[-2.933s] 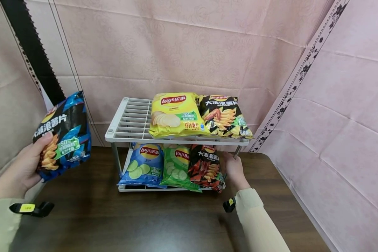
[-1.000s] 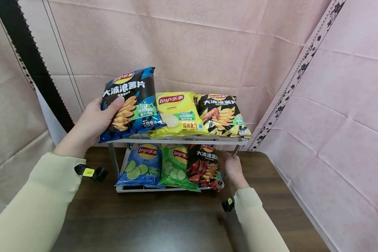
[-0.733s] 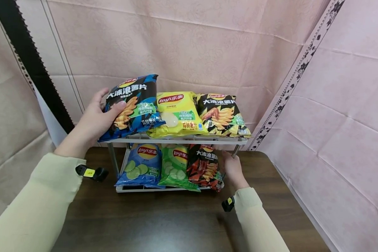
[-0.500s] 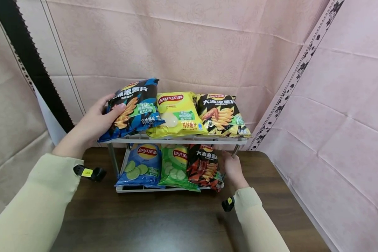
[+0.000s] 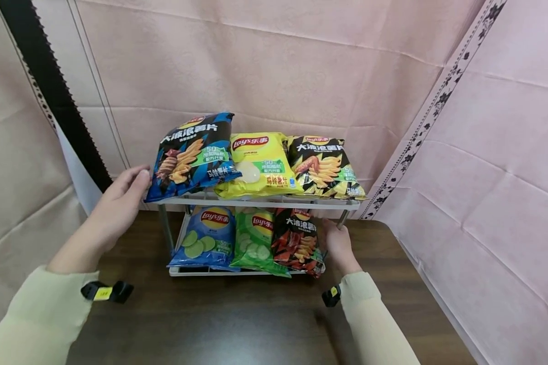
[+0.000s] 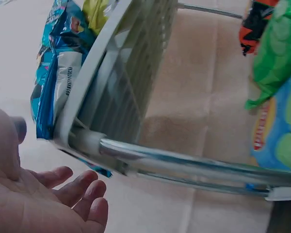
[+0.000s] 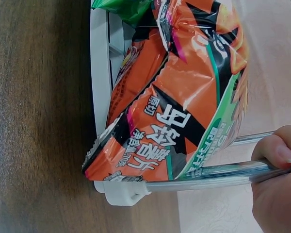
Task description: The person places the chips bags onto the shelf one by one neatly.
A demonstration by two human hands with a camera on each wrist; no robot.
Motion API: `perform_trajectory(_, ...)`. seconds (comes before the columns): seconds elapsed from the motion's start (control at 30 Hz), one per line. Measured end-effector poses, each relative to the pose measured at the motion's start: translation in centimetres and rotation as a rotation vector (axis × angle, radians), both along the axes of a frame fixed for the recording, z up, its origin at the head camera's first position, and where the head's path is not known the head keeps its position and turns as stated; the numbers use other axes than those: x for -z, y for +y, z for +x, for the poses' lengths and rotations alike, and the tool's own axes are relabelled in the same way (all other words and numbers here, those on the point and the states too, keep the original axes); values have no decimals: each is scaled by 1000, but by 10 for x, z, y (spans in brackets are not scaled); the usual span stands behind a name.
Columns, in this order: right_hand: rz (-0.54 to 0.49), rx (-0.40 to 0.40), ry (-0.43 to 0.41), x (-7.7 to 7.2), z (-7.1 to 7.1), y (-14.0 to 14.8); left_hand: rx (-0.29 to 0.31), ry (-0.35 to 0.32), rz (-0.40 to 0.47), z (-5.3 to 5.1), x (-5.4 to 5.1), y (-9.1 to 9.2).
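A blue-and-black chip bag (image 5: 196, 154) leans on the left end of the upper shelf of a white two-tier rack (image 5: 274, 204), overlapping the yellow chip bag (image 5: 260, 167) beside it. Just left of that blue-and-black bag is my left hand (image 5: 118, 203), apart from it; the left wrist view shows its fingers (image 6: 82, 191) loosely bent with nothing in them. My right hand (image 5: 339, 246) grips the rack's right metal post (image 7: 218, 175), next to the red-and-black chip bag (image 5: 297, 241) on the lower shelf.
At the upper shelf's right lies a black-and-yellow chip bag (image 5: 324, 167). Blue (image 5: 205, 241) and green (image 5: 254, 241) chip bags stand on the lower shelf. The rack is on a dark wooden table (image 5: 237, 319), with pink cloth (image 5: 274, 66) hanging behind and at the sides.
My left hand carried the blue-and-black chip bag rightward from the left, set it on the upper shelf, let go and drew back left. My right hand stayed on the post.
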State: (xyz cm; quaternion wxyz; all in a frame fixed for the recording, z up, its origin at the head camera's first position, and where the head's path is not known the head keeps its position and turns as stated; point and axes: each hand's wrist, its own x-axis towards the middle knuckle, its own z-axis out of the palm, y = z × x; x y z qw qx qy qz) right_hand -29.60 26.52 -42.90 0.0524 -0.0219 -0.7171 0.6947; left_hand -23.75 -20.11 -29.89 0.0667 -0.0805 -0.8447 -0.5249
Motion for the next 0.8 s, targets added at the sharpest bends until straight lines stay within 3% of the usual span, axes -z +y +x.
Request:
perform_trajectory(0.27,9,-8,1,1,0,4,-25,111,-105,31,61,-9)
perform_trajectory(0.4,6,-17,-6,3,0,8,-58,217,-272,37,88,-2)
perform_trajectory(0.63,63,-23,-53,2,3,15,-105,415,-681,46,118,16)
perform_trajectory(0.8,315,57,-70,4,24,16,-124,469,-817,54,133,23)
